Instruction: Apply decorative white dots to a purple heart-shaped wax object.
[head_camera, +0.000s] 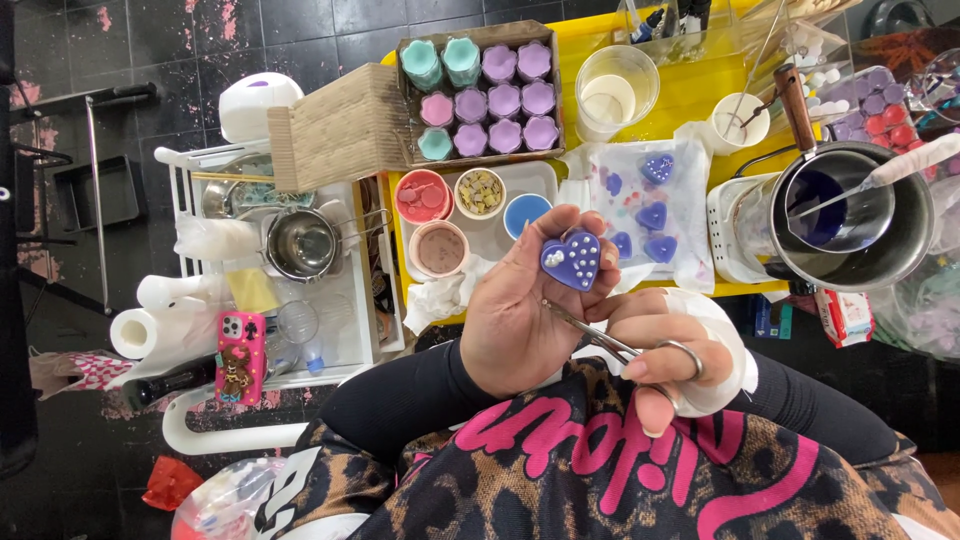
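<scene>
The fingers of the left hand (520, 310) curled around a purple heart-shaped piece (572, 260) dotted with small white beads, holding it up near the middle of the view, just above the lap. The right hand (665, 355), wrapped in white cloth, had its fingers through the loops of a pair of metal scissors (610, 343), whose blades reached under the left hand, close below the heart. Beyond the hands lay a yellow table (690, 95). On it, a white sheet (640, 215) carried more purple hearts. Farther off sat a cardboard box (480, 95) of purple, pink and teal moulded pieces. To the right stood a metal pot (850, 215) holding blue liquid.
</scene>
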